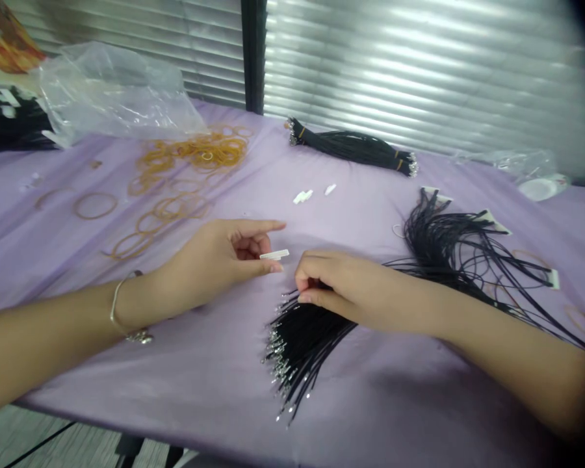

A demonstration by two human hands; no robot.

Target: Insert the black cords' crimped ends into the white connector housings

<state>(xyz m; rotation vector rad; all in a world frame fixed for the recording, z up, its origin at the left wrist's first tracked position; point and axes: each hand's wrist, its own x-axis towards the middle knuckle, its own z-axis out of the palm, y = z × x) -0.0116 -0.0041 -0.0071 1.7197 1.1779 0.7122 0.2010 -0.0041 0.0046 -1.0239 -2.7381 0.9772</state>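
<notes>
currently, the left hand (217, 263) holds white strips (275, 254) at the thumb. the right hand (344, 283) curls over black cords (305, 335); grip cannot be determined.

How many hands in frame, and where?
2: left hand near center, holding at least one white strip; right hand over the fanned black cords, fingers curled. No others show.

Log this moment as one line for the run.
left hand: holds white strip | right hand: over black cords | tied cord bundle: on purple cloth | yellow bands: loose
</notes>
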